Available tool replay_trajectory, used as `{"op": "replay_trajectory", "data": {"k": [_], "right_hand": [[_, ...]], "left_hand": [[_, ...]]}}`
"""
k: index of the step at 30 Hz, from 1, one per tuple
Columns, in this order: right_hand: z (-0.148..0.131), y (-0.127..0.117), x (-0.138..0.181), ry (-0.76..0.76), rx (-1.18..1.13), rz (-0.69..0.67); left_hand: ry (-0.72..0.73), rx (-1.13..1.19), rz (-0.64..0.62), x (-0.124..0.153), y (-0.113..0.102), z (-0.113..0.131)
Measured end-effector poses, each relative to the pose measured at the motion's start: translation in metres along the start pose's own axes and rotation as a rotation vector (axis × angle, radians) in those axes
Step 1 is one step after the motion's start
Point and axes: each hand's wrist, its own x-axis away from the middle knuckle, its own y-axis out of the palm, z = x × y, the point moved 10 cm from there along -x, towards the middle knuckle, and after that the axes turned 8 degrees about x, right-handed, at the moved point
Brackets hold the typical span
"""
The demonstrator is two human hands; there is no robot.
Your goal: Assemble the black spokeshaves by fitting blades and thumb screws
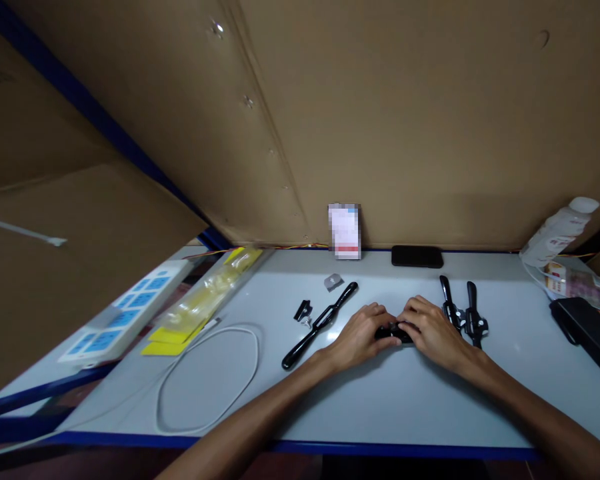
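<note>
Both my hands rest together on the white table (360, 400), near its middle. My left hand (363, 333) and my right hand (430, 330) have their fingers curled round a small black part (394, 331) held between them. Only a strip of that part shows between the fingertips. Just left of my left hand lies a long black two-handled tool (320, 323). Beside it are a small black clip (303, 310) and a small grey metal piece (333, 282). Close to the right of my right hand lie two more black handled tools (463, 312).
A black phone (417, 256) and a small white card (345, 231) stand at the back by the cardboard wall. A white cable loop (207, 380), yellow packets (200, 307) and a power strip (125, 313) lie left. A white bottle (557, 232), a packet and a black case (587, 330) sit right.
</note>
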Motion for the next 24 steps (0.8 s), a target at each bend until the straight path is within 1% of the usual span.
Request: {"op": "replay_trajectory", "data": {"k": [4,10,17,22,24], "right_hand": [[0.0,0.0,0.002,-0.003,0.043,0.018],[-0.014,-0.001,0.005,-0.12,0.104,-0.02],[-0.019,0.007,0.005,-0.09,0.248,-0.106],[-0.027,0.007,0.005,-0.122,0.217,-0.121],[-0.023,0.008,0.004,-0.085,0.168,-0.137]], "left_hand": [[-0.011,-0.001,0.008,0.0,0.0,-0.002],[-0.018,-0.003,0.008,0.0,0.0,-0.002],[-0.016,-0.012,0.006,0.0,0.001,-0.002],[-0.01,-0.006,0.011,-0.001,-0.001,0.0],[-0.007,-0.003,0.013,-0.001,-0.001,0.001]]}}
